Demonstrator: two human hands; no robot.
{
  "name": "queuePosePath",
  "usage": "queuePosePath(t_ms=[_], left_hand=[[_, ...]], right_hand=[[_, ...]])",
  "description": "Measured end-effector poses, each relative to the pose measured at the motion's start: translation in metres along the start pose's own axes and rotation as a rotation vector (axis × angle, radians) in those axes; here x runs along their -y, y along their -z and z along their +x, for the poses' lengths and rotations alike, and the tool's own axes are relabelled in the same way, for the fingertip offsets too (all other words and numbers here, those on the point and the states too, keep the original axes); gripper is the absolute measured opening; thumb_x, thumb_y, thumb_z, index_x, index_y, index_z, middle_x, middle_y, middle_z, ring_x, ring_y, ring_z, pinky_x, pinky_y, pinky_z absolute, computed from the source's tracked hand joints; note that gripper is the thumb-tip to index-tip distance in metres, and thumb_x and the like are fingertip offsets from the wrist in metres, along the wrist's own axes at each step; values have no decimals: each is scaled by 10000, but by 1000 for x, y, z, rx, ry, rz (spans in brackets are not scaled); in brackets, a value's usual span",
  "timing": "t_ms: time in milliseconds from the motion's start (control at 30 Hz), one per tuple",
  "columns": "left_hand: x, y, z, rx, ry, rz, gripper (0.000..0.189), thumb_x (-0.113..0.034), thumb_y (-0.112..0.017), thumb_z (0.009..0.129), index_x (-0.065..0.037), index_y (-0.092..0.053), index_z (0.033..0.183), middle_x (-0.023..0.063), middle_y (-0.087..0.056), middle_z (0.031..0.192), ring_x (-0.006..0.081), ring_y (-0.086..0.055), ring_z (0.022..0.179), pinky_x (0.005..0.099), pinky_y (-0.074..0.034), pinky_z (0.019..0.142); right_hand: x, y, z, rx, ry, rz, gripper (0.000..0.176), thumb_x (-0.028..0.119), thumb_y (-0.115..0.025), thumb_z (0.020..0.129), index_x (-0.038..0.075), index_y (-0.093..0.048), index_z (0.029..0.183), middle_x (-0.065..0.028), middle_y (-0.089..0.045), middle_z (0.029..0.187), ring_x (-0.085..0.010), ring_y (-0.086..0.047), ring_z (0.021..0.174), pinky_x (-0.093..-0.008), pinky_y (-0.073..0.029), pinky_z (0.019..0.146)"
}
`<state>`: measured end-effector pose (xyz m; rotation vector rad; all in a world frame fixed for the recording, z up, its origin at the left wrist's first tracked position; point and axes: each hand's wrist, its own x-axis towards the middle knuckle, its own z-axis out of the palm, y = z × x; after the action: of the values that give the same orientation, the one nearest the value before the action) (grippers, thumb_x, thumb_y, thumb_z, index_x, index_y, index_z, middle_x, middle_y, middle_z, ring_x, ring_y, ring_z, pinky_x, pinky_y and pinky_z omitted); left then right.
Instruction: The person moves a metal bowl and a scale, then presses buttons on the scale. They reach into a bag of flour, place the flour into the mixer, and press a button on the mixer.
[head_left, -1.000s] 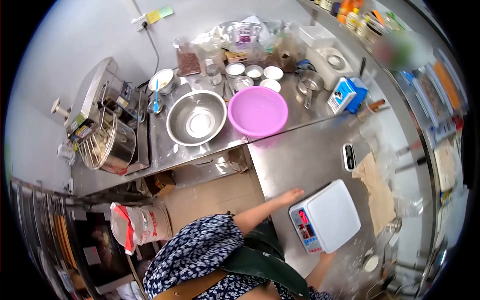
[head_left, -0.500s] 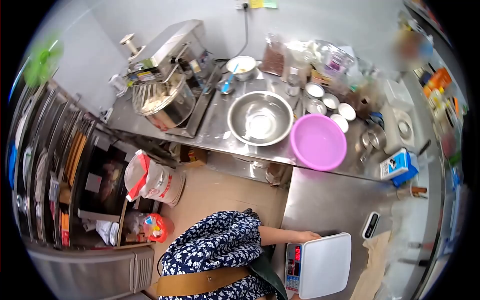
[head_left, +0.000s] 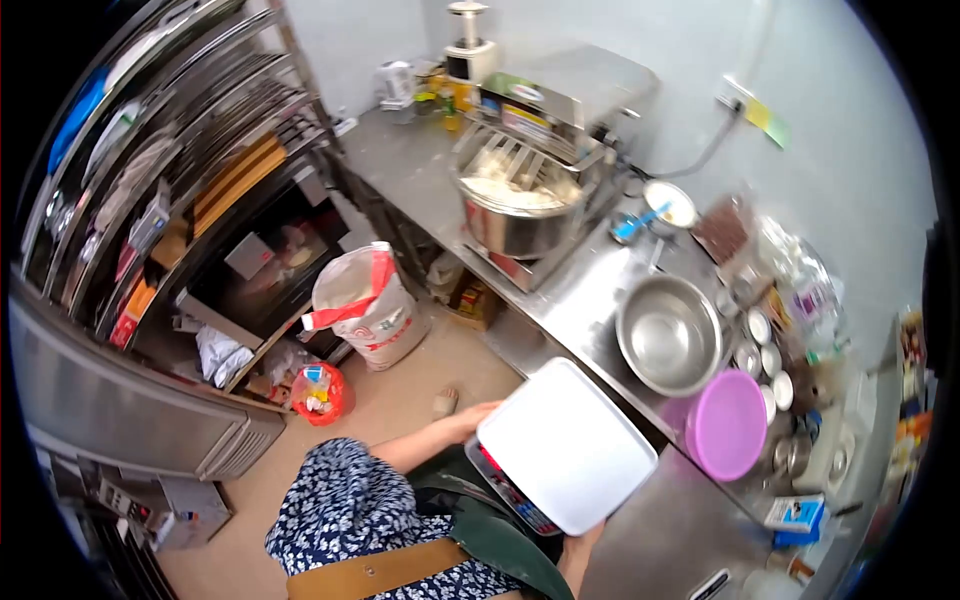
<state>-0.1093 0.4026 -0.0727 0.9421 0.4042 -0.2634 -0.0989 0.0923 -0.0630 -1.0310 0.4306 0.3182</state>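
A white digital kitchen scale point(head_left: 567, 445) with a flat tray and a red lit display is held up in front of my body, over the edge of the steel table. My left hand point(head_left: 474, 420) grips its far-left side, fingers partly hidden behind the scale. My right hand point(head_left: 580, 545) holds the opposite side near the lower right corner, its fingers mostly underneath. Beyond the scale, a steel basin point(head_left: 668, 335) and a pink-purple plastic basin point(head_left: 727, 425) stand on the counter.
A mixer with a bowl of pale dough or flour point(head_left: 520, 195) stands on the far counter point(head_left: 400, 160). On the floor are an open white sack point(head_left: 370, 310) and a red-bagged bin point(head_left: 322, 393). A tray rack point(head_left: 190, 130) is at left; small white cups point(head_left: 770, 358) sit at right.
The scale has been lifted off the steel table and carried left, now in both hands. My view has turned left, bringing the mixer, sack and rack closer to the middle.
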Motion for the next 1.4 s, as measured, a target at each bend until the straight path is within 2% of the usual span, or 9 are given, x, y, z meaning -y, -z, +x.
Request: queuePosePath(t_ms=[200, 400, 533, 600, 667, 1000, 1267, 1367, 1400], left_hand=[[-111, 190, -89, -557, -112, -38, 408, -286, -543, 828, -27, -517, 1142, 65, -569, 1079, 134, -549, 940, 273, -437, 813], [-198, 376, -108, -673, -246, -220, 391, -254, -529, 827, 7, -519, 1119, 94, -576, 1062, 156, -564, 920, 283, -443, 803], [-267, 457, -69, -683, -258, -195, 445, -294, -547, 808, 14, -509, 1126, 89, -582, 1045, 159, -561, 920, 291, -440, 806], [-295, 493, -35, -642, -303, -122, 439, -288, -544, 813, 26, -506, 1117, 101, -582, 1028, 161, -567, 888, 283, -453, 772], [-330, 507, 7, -654, -346, -163, 324, -189, -542, 803, 32, -559, 1039, 105, -612, 942, 162, -597, 813, 282, -481, 709], [-446, 586, 201, -476, -173, 45, 424, -264, -535, 797, 93, -542, 1026, 142, -602, 933, 174, -580, 802, 296, -463, 692], [-488, 615, 270, -411, -173, 123, 339, -216, -531, 811, 17, -547, 1057, 85, -607, 968, 180, -576, 868, 317, -458, 764], [-497, 609, 272, -454, -237, -39, 359, -256, -531, 819, -6, -533, 1075, 91, -580, 1026, 176, -540, 942, 319, -416, 833], [-498, 611, 272, -430, -257, -152, 342, -249, -515, 833, -17, -529, 1083, 81, -579, 1031, 180, -535, 956, 320, -409, 849]], right_hand=[[-100, -220, 62, 496, -322, -52, 394, 258, -408, 885, -42, -455, 1137, -136, -541, 1097, -216, -534, 988, -325, -422, 856], [-201, -426, 109, 617, -495, -146, 375, 256, -376, 904, -9, -438, 1162, -107, -545, 1074, -183, -531, 963, -293, -424, 828], [-231, -531, 157, 638, -457, -228, 396, 278, -377, 901, -11, -434, 1166, -108, -547, 1054, -182, -535, 948, -294, -431, 806], [-226, -583, 171, 509, -440, -211, 415, 292, -392, 890, -27, -447, 1149, -115, -556, 1039, -186, -549, 919, -297, -450, 771], [-247, -599, 216, 513, -327, -229, 352, 247, -419, 872, -27, -502, 1076, -124, -577, 1008, -208, -569, 889, -334, -462, 773], [-267, -681, 320, 184, -208, -20, 410, 317, -462, 865, 16, -482, 1144, -76, -554, 1064, -182, -541, 936, -295, -436, 791], [-255, -731, 356, 44, -106, -27, 407, 314, -461, 855, 3, -506, 1114, -94, -579, 1006, -179, -554, 899, -279, -434, 772], [-272, -728, 372, -65, -15, -142, 426, 357, -463, 849, -2, -557, 1059, -76, -591, 955, -140, -543, 854, -277, -427, 759], [-270, -725, 367, -112, -36, -225, 460, 389, -425, 866, -8, -550, 1061, -111, -598, 977, -198, -557, 882, -301, -415, 788]])
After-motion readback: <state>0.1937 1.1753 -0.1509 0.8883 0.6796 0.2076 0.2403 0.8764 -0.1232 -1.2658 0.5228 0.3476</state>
